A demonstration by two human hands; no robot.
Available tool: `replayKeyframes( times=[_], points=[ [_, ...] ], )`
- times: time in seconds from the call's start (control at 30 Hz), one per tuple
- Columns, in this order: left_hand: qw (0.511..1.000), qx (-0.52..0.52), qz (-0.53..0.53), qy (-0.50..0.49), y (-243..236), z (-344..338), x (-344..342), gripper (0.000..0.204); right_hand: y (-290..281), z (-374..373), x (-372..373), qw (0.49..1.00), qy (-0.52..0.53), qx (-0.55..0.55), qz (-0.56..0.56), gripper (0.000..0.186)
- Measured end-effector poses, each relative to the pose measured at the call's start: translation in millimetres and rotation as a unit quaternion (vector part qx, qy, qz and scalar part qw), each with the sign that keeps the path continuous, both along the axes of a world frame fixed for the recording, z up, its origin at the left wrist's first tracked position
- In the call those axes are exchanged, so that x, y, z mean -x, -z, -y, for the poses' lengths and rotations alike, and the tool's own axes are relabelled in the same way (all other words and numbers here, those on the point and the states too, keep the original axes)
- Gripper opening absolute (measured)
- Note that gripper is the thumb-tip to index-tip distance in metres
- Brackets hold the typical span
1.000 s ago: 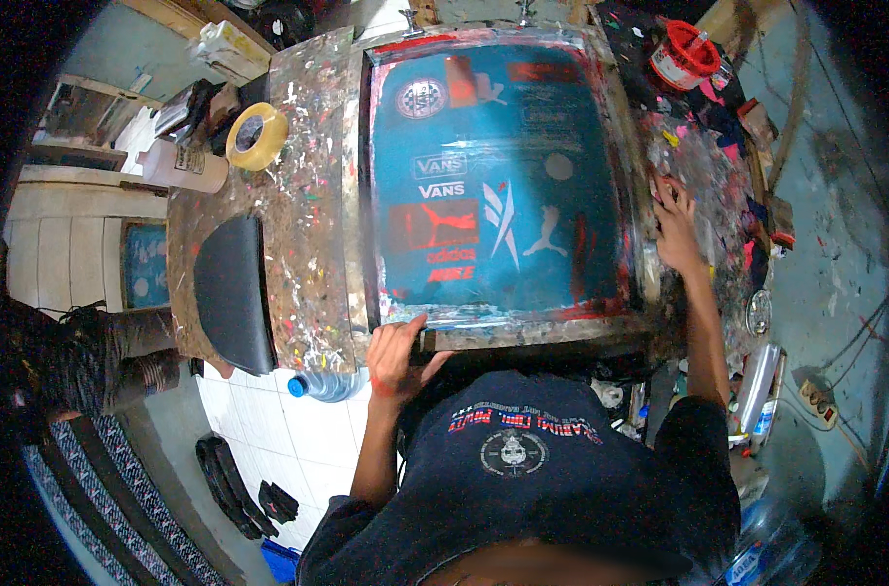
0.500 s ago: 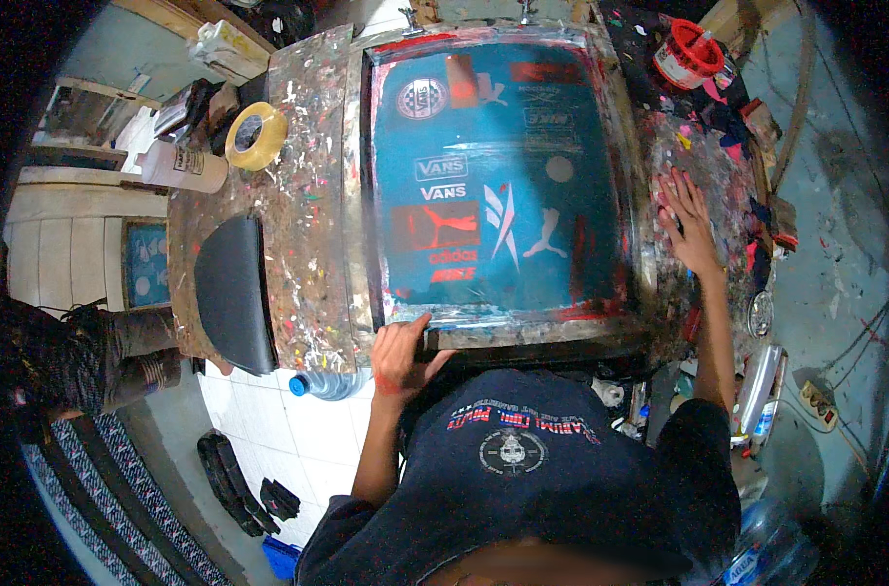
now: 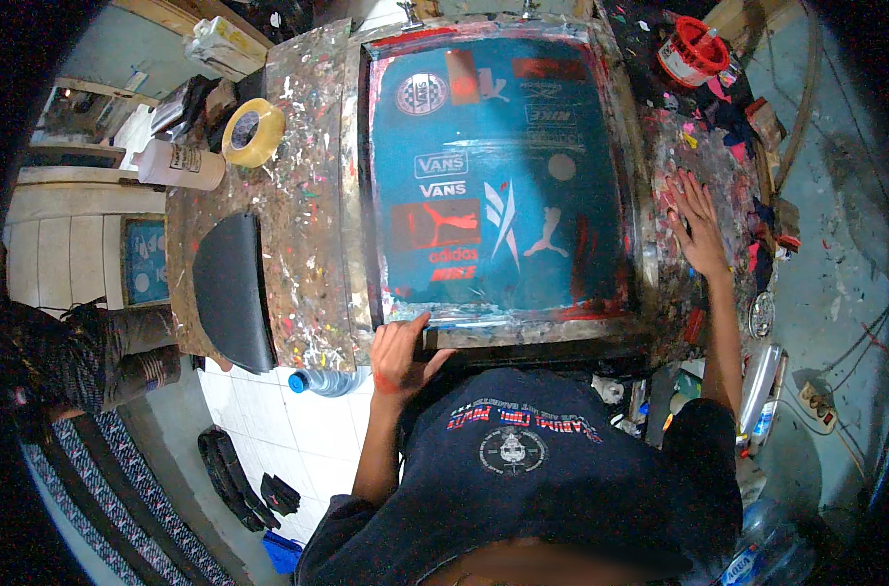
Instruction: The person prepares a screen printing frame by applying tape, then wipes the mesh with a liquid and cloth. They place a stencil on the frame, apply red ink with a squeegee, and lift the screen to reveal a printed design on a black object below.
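Note:
A screen printing frame (image 3: 503,334) with a blue-green mesh (image 3: 581,225) lies flat on the paint-stained table. White and red printed shapes show on the mesh. My left hand (image 3: 397,359) grips the frame's near edge toward its left corner, fingers over the top and thumb apart below. To the right of the frame, my right hand (image 3: 696,223) rests flat on the table, fingers stretched out and holding nothing. Two metal clamps (image 3: 410,15) are at the frame's far edge.
At the left of the table are a black half-round pad (image 3: 231,293), a tape roll (image 3: 253,133) and a white bottle (image 3: 179,164). A red tub (image 3: 693,54) stands at the far right. Dark scraps line the right edge. A person's legs (image 3: 137,352) show at left.
My right hand has slid slightly to the right across the table. My left hand keeps its hold on the frame's near edge, and the frame lies as before.

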State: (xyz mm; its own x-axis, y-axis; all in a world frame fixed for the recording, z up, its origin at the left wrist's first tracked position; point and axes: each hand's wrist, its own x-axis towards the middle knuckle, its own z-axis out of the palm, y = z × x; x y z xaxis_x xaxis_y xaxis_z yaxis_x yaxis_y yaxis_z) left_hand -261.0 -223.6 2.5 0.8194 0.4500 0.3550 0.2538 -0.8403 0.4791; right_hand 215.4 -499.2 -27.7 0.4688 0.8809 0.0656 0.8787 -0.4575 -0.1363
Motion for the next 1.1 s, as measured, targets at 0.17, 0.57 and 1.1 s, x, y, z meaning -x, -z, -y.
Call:
replayKeyframes(
  times=[0.17, 0.57, 1.1],
  points=[
    [1.000, 0.007, -0.001, 0.005, 4, -2, 2, 0.063, -7, -5, 1, 1.000, -0.006, -0.004, -0.006, 0.053],
    [1.000, 0.012, 0.002, 0.004, 2, -2, 2, 0.061, 10, -7, 9, 0.999, 0.027, -0.005, 0.018, 0.054],
    [0.997, 0.014, -0.070, 0.009, 1, -8, 2, 0.067, -2, -5, 7, 0.999, 0.018, -0.042, -0.026, 0.056]
  ],
)
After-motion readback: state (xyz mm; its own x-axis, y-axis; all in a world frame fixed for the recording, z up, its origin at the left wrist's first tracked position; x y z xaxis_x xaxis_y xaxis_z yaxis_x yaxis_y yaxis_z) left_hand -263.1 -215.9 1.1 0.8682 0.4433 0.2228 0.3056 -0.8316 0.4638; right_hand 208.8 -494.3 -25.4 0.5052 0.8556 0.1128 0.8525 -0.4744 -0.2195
